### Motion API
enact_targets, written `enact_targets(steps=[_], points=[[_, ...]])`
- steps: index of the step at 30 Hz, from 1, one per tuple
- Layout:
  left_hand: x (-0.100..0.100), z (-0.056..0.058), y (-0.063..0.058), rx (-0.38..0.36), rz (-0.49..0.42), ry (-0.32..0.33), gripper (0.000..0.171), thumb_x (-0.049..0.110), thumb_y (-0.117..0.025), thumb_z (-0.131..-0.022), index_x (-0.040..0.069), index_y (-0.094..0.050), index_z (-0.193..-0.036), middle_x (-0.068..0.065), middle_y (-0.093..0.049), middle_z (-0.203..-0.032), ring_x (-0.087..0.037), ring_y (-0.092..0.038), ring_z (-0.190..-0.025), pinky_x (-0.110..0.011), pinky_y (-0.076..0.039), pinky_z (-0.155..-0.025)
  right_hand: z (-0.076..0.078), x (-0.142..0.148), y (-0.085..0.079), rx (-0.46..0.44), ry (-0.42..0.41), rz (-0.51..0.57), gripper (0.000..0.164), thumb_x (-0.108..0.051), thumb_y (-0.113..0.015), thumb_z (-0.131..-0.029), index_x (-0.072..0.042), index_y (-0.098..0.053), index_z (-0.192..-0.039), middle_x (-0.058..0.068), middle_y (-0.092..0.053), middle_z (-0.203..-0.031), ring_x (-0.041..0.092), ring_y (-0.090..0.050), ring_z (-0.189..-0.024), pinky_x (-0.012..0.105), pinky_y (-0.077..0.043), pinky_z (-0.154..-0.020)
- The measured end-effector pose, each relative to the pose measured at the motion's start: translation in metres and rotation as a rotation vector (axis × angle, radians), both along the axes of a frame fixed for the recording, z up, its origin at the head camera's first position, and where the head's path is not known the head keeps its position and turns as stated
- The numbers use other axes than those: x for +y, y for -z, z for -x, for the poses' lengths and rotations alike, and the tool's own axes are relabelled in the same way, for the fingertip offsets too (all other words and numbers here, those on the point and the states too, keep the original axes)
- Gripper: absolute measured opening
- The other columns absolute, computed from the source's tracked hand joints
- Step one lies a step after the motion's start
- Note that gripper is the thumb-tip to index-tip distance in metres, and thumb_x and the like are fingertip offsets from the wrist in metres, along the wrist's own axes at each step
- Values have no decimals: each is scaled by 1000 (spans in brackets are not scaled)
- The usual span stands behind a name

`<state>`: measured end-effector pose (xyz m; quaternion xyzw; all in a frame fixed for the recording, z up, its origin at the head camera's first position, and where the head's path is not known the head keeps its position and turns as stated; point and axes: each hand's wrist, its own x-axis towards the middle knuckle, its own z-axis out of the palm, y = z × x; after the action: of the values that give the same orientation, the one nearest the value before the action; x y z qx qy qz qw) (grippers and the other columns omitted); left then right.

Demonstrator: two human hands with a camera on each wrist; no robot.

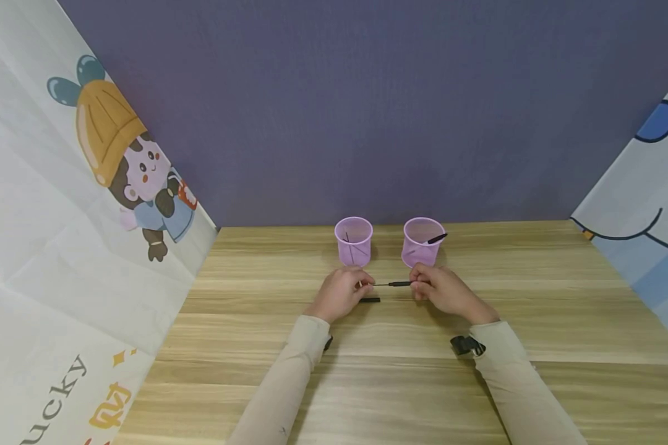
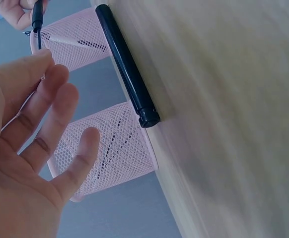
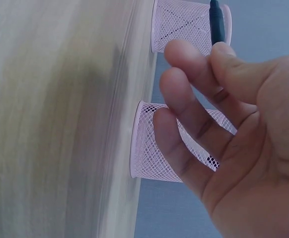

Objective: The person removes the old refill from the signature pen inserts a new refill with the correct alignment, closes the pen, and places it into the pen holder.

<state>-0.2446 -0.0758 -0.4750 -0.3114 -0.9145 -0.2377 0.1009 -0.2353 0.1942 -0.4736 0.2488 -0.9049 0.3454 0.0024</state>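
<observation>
Between my hands, just in front of two cups, a slim black pen section has a thin dark rod, like a refill, sticking out of its left end. My right hand pinches the black section between thumb and index finger. With thumb and index finger, my left hand pinches the end of the thin rod; its other fingers are spread loosely in the left wrist view. A black pen barrel lies on the table beside my left hand, partly hidden by it in the head view.
The left pink mesh cup holds a few thin dark rods. In the right pink mesh cup leans a black-ended pen. Both stand on the wooden table near its back edge, before a dark panel.
</observation>
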Motion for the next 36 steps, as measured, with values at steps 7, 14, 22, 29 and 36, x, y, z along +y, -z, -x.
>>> enact_targets(steps=[7,14,22,29,36], points=[[0,0,1,26,1,5,10,21,-77,-92,17,-81,-100,5,-74,-87,-10,-66,-81,-30,-55,-79,0,-1,1,-17,5,0,14,2,-62,-97,-12,-61,-95,-6,-68,-71,6,-62,-67,22,-52,-67],[-1,0,2,44,-7,9,8,20,-78,-91,17,-81,-98,5,-73,-85,-9,-66,-79,-29,-55,-78,0,-1,0,-12,12,-6,14,1,-62,-97,-12,-62,-95,-5,-67,-70,7,-62,-66,22,-50,-67],[-2,0,3,73,-16,16,7,18,-79,-89,17,-81,-96,6,-73,-83,-9,-66,-78,-32,-56,-79,0,-1,1,-24,14,-8,14,2,-62,-97,-11,-62,-96,-5,-67,-71,7,-62,-67,22,-50,-67],[-3,1,2,77,-9,6,5,20,-79,-90,18,-81,-94,7,-75,-85,-7,-67,-79,-30,-57,-80,-1,-1,0,-21,9,-7,15,4,-61,-97,-11,-62,-96,-5,-67,-71,7,-63,-67,23,-51,-68],[-5,1,1,72,-1,-5,4,21,-79,-90,19,-81,-93,7,-76,-88,-7,-69,-82,-29,-57,-81,-1,1,-1,-20,5,-6,7,-5,-63,-99,-10,-62,-96,-6,-67,-71,7,-62,-67,23,-51,-69]])
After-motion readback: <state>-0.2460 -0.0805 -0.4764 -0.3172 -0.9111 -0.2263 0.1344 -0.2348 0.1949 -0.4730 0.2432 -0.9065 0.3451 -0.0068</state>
